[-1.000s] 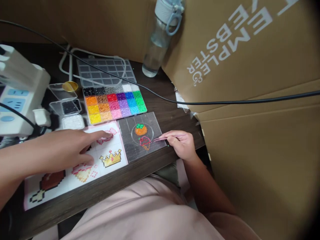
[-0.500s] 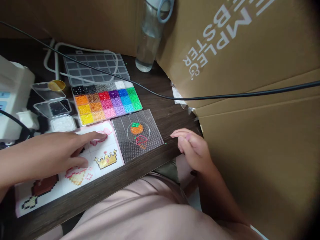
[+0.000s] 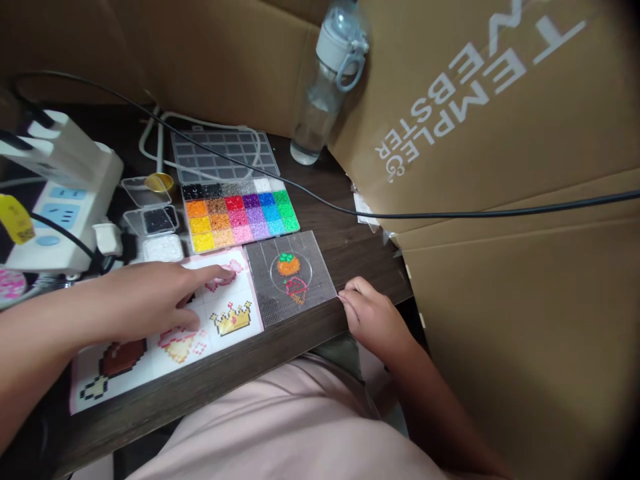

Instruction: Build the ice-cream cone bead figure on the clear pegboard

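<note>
My left hand (image 3: pixel 150 293) lies over a printed pattern sheet (image 3: pixel 200 347). Its index finger is stretched onto a pink pixel drawing and the thumb is apart, with nothing held. Right of the sheet is a clear pegboard (image 3: pixel 320 270) with a bead persimmon (image 3: pixel 288 265) and a pink-red bead ice cream cone outline (image 3: pixel 296 289) on it. At the board's lower right corner, my right hand (image 3: pixel 373 317) has its thumb and index finger pinched together at the table edge. Whatever is between those fingertips is too small to make out.
Behind the board stands a sorted bead box (image 3: pixel 240 213) with its clear lid open. Small bead cases (image 3: pixel 163 247) and a white power strip (image 3: pixel 65 207) are at left. A water bottle (image 3: pixel 320 93) stands at the back; a black cable (image 3: pixel 320 202) crosses above the table; cardboard (image 3: pixel 500 300) walls the right.
My right hand has moved in to the pegboard's lower right corner, its fingers closing into a pinch. My left hand keeps its place on the sheet. The camera view has shifted left.
</note>
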The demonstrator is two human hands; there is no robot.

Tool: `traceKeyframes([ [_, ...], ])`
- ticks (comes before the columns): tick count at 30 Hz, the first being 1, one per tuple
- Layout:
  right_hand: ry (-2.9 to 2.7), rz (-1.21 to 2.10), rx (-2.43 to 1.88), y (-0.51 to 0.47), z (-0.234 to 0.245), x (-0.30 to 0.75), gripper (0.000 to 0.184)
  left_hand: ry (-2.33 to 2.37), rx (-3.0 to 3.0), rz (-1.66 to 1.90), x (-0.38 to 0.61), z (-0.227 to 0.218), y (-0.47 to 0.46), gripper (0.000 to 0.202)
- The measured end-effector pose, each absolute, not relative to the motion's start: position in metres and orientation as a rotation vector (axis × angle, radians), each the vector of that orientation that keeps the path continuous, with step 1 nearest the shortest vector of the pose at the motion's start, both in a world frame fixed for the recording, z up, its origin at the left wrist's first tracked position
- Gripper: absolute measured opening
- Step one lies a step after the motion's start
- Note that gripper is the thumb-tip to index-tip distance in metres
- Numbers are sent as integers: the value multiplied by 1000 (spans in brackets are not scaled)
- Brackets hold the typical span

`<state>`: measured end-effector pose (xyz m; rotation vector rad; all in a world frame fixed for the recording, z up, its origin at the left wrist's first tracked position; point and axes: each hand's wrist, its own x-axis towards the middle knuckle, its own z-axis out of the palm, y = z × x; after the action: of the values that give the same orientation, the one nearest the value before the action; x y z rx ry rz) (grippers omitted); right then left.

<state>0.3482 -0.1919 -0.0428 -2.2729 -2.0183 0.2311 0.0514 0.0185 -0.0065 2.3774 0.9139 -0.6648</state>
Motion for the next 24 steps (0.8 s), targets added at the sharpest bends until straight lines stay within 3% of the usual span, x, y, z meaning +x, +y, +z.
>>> traceKeyframes([
  [7,-2232,45,-2410,-189,-46,343,27,865,2348,-636,44,-8,21,84],
  [12,-2147,21,-2343,-186,-55,350,29,852,2345,-645,46,3,20,84],
  [24,-1542,917,-1913,-86,-13,370,32,870,2329,-662,46,1,17,82],
])
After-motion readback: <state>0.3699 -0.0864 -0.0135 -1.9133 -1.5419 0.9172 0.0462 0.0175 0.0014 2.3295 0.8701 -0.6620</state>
